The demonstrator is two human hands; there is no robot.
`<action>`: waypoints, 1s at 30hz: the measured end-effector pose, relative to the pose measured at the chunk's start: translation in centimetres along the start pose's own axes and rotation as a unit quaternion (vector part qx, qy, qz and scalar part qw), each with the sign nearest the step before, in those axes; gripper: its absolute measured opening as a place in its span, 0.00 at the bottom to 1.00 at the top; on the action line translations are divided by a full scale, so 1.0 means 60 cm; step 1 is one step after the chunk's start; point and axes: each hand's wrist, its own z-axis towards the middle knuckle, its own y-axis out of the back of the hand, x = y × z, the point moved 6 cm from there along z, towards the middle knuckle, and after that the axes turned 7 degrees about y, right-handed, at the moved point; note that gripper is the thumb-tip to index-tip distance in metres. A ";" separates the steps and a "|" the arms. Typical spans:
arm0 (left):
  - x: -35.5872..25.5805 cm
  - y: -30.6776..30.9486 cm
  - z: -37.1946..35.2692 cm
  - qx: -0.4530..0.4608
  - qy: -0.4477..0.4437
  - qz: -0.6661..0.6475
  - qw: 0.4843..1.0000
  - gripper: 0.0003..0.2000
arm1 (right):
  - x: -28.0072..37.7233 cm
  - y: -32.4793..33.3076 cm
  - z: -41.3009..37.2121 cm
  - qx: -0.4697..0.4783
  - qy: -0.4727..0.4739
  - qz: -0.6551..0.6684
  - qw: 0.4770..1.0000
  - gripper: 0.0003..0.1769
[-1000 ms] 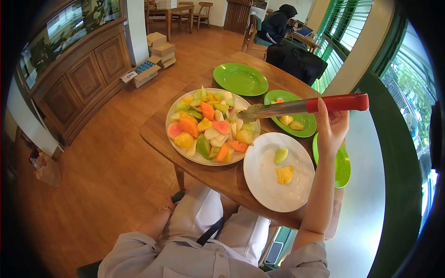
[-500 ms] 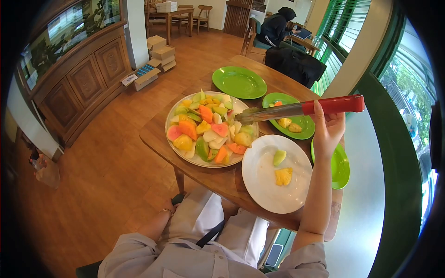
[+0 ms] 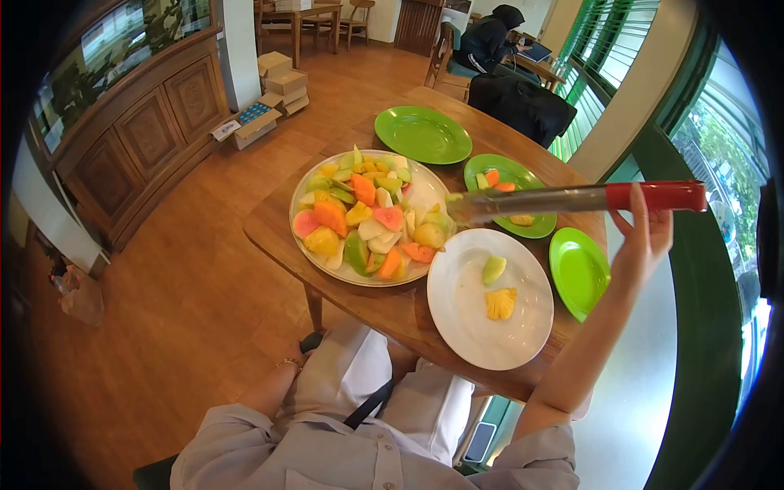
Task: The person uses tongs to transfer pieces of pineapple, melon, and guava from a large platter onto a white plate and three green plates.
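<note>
My right hand (image 3: pixel 647 233) grips the red handle of a pair of metal tongs (image 3: pixel 563 198), which point left across the table. Their blurred tips hover between the large fruit platter (image 3: pixel 300 255) and a small green plate (image 3: pixel 539 229) holding a few fruit pieces. A pale green blur shows at the tips; whether it is fruit cannot be made out. Below the tongs, a white plate (image 3: pixel 457 318) carries a green fruit piece (image 3: pixel 494 269) and a pineapple piece (image 3: pixel 501 304). My left hand (image 3: pixel 289 363) is low beside my left leg, its fingers hidden.
Two more green plates stand on the wooden table (image 3: pixel 269 224): one at the back (image 3: pixel 423 135), one at right (image 3: pixel 580 273). A phone (image 3: pixel 480 442) lies beside my seat. Cardboard boxes (image 3: pixel 284 82) sit on the floor. Another person (image 3: pixel 486 41) sits at a far table.
My right hand and the tongs have moved right. The tips have left the fruit at the platter's right side and are now past its edge. The left arm stays low.
</note>
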 end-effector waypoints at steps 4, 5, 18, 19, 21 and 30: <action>0.000 0.002 -0.011 -0.005 -0.003 0.009 1.000 0.28 | 0.040 0.023 0.006 0.028 -0.015 -0.047 0.998 0.13; 0.005 -0.002 -0.003 -0.002 -0.007 0.001 1.000 0.28 | 0.046 0.024 0.006 0.043 -0.018 -0.055 0.997 0.13; -0.012 0.016 -0.016 -0.020 -0.024 -0.003 1.000 0.25 | 0.058 0.004 -0.005 0.055 -0.016 -0.088 0.994 0.18; -0.017 0.017 -0.023 -0.019 -0.024 -0.003 1.000 0.25 | 0.057 0.008 -0.004 0.032 -0.014 -0.071 0.997 0.18; -0.023 0.027 -0.034 -0.030 -0.009 -0.010 0.999 0.25 | 0.050 0.008 -0.004 0.034 -0.009 -0.046 0.998 0.18; -0.006 0.010 -0.008 -0.031 -0.020 -0.005 0.999 0.25 | 0.013 -0.015 -0.017 0.173 0.076 0.006 0.982 0.24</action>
